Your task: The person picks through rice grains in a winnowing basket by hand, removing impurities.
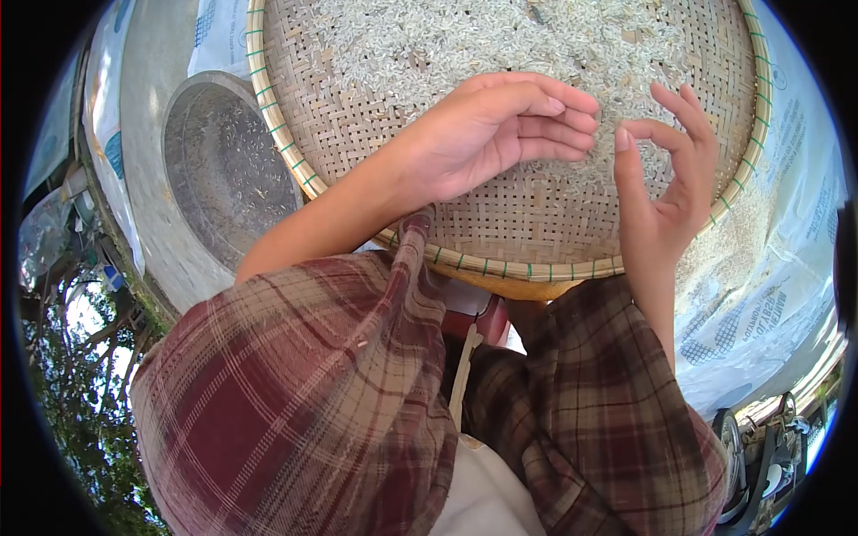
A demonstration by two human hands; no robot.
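Observation:
A round woven bamboo tray (500,228) with a green-stitched rim fills the upper middle. Pale rice grains (429,45) lie scattered over its far part. Above the tray, my left hand (500,134) is held palm up, with its fingers stretched out and slightly curved and nothing visible in it. To its right, my right hand (675,174) has thumb and index fingertips brought together in a pinch, the other fingers raised. Anything between those fingertips is too small to make out. The two hands are apart.
Left of the tray stands a grey basin (201,170) with a few grains inside. Printed white-and-blue sacks (746,322) are spread on the ground at right, with loose grains near the tray. A bicycle or motorbike (764,460) shows at lower right, and trees (76,393) at lower left.

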